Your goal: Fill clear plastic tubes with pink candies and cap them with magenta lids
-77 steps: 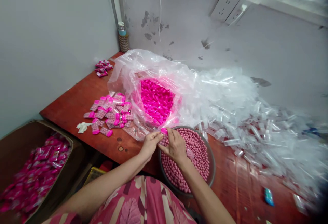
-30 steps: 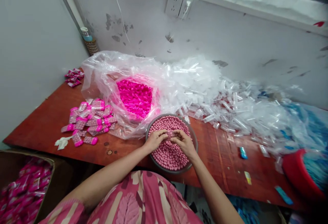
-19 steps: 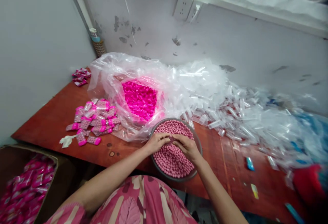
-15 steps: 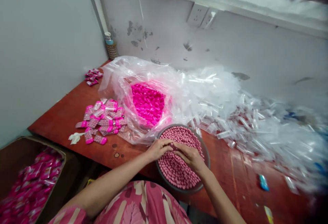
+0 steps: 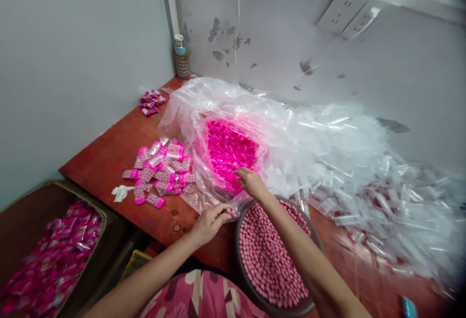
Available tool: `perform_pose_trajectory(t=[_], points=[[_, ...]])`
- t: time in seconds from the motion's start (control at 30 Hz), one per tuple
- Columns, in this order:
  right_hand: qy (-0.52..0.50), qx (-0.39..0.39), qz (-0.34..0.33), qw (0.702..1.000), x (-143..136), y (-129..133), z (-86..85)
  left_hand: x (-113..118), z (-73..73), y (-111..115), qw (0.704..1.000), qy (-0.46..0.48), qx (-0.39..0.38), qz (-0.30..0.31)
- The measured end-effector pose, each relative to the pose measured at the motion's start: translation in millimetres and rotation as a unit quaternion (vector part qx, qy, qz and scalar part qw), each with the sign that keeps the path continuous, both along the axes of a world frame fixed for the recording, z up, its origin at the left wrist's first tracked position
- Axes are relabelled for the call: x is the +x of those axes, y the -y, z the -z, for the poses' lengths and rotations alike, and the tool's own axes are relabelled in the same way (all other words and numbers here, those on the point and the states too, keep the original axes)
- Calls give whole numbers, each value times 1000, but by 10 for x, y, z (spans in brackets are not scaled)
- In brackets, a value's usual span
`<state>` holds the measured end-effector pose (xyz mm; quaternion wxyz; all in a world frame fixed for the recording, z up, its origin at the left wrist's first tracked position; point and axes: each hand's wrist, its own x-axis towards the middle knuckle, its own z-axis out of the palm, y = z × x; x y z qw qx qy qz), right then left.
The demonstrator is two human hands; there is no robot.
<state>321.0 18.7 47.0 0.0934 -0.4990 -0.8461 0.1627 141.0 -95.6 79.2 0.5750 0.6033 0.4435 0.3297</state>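
Note:
My left hand (image 5: 210, 223) grips a small clear container of pink beads (image 5: 230, 212), beside the rim of a grey bowl (image 5: 240, 259) filled with pink beads (image 5: 271, 255). Over the near edge of an open plastic bag (image 5: 218, 92), my right hand (image 5: 249, 182) reaches to the bright pink caps (image 5: 231, 153) inside. Its fingers are bent at the caps; whether they pinch one cannot be made out. Several filled containers with pink caps (image 5: 165, 172) lie in a pile left of the bag.
Clear empty containers (image 5: 349, 196) spread over the right of the red table (image 5: 98, 162). A cardboard box (image 5: 100, 216) of pink packets stands at the lower left. Small pink packets (image 5: 152, 100), a white tissue (image 5: 121, 192) and a bottle (image 5: 179, 46) are further left and back.
My hands have come apart. The right one has moved from above the bowl to the caps in the bag; the left one now holds the container left of the bowl. The view has shifted.

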Motion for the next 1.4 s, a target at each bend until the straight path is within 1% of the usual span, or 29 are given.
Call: perform_pose_trajectory(t=[0.07, 0.13, 0.23, 0.3, 0.33, 0.4, 0.47, 0.5, 0.53, 0.57, 0.6, 0.7, 0.77, 0.83, 0.87, 0.9, 0.93, 0.97, 1.0, 1.03, 1.1, 1.13, 1.2, 1.23, 1.3, 1.33, 1.4], points=[[55, 5, -54, 997, -110, -53, 46, -75, 27, -43, 999, -4, -10, -31], [96, -2, -75, 993, -175, -82, 92, -129, 66, -88, 999, 6, -21, -48], [111, -15, -63, 992, -158, -104, 140, -169, 133, -164, 992, 58, -56, -93], [102, -15, -36, 994, -83, -89, 121, -172, 159, -228, 985, 88, -80, -125], [88, -15, -19, 996, -38, -68, 89, -166, 161, -264, 983, 91, -83, -134], [26, -20, 4, 999, 49, 7, -19, -134, 145, -340, 985, 77, -56, -143], [-75, -40, 7, 996, 108, 119, -164, -73, 113, -403, 988, 55, -8, -146], [-132, -59, 9, 989, 126, 185, -238, -31, 97, -422, 988, 52, 9, -144], [-194, -84, 21, 977, 138, 254, -307, 17, 80, -430, 989, 57, 15, -138], [-259, -113, 44, 958, 145, 326, -365, 68, 64, -426, 989, 68, 13, -129], [-323, -143, 75, 933, 149, 397, -411, 121, 47, -411, 990, 79, 7, -117], [-484, -210, 165, 833, 152, 594, -470, 276, -12, -312, 990, 98, 6, -99], [-556, -220, 205, 775, 147, 707, -467, 369, -62, -227, 989, 101, 17, -103], [-604, -215, 225, 734, 143, 805, -457, 452, -113, -144, 988, 106, 28, -106], [-619, -212, 228, 721, 146, 848, -458, 488, -138, -106, 988, 109, 31, -104], [-628, -208, 228, 715, 157, 889, -465, 518, -160, -72, 988, 113, 32, -100], [-630, -200, 228, 715, 177, 928, -484, 543, -180, -40, 989, 116, 29, -91], [-626, -186, 230, 721, 208, 966, -514, 562, -198, -12, 989, 117, 24, -83], [-613, -166, 236, 736, 247, 1004, -559, 574, -214, 11, 990, 116, 18, -75], [-590, -144, 241, 757, 293, 1042, -617, 581, -227, 30, 991, 111, 13, -72], [-516, -95, 234, 819, 385, 1119, -764, 581, -250, 55, 993, 89, 18, -71], [-468, -73, 214, 854, 423, 1156, -843, 577, -261, 62, 995, 73, 30, -68], [-367, -42, 143, 918, 467, 1224, -981, 568, -284, 73, 996, 39, 68, -52], [-321, -29, 103, 941, 473, 1251, -1029, 563, -296, 79, 995, 24, 91, -43], [-248, -7, 44, 968, 459, 1295, -1069, 553, -314, 96, 991, 2, 131, -28], [-224, 4, 29, 974, 446, 1312, -1066, 547, -321, 107, 989, -5, 146, -26], [-195, 24, 20, 980, 417, 1346, -1032, 531, -326, 130, 985, -17, 168, -21]])
